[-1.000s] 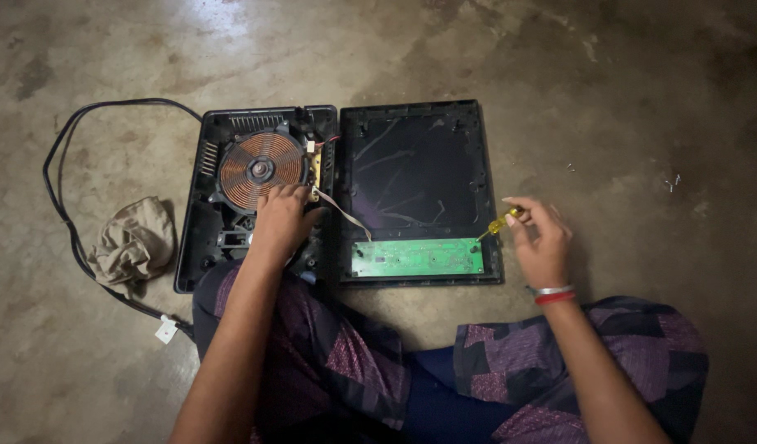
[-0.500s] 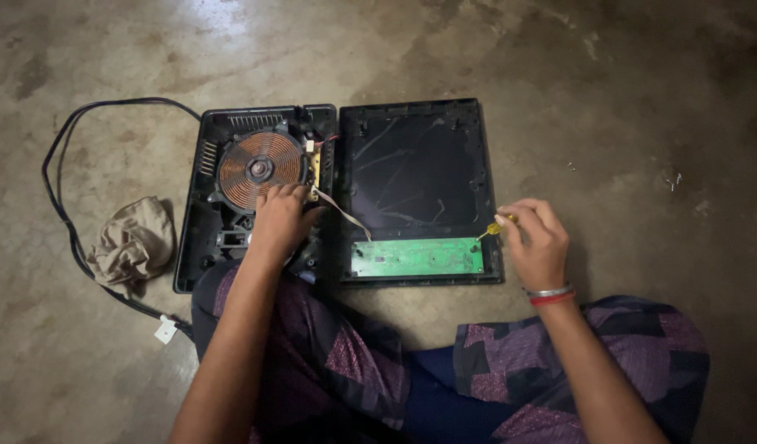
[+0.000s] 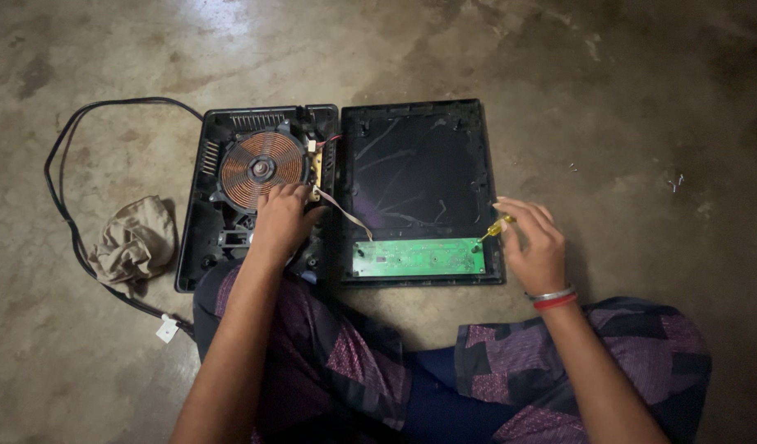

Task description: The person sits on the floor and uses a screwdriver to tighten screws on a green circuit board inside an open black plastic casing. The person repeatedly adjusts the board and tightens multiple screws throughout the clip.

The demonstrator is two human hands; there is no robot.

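My left hand [image 3: 281, 220] lies flat, fingers spread, on the open base [image 3: 230, 238] of the induction cooker, just below its one copper coil [image 3: 261, 168]; it grips nothing. My right hand [image 3: 533, 247] pinches one small yellow-handled screwdriver [image 3: 497, 229], its tip at the right end of the single green circuit board [image 3: 418, 256]. That board sits along the near edge of the upturned black top panel [image 3: 415, 173], which lies just beside the base. One ribbon cable [image 3: 345, 215] links the two halves. One black cord [image 3: 74, 214] loops over the concrete floor [image 3: 625, 99], beside one crumpled cloth [image 3: 133, 242]. My palm hides the parts beneath it, and the screwdriver tip is too small to make out.
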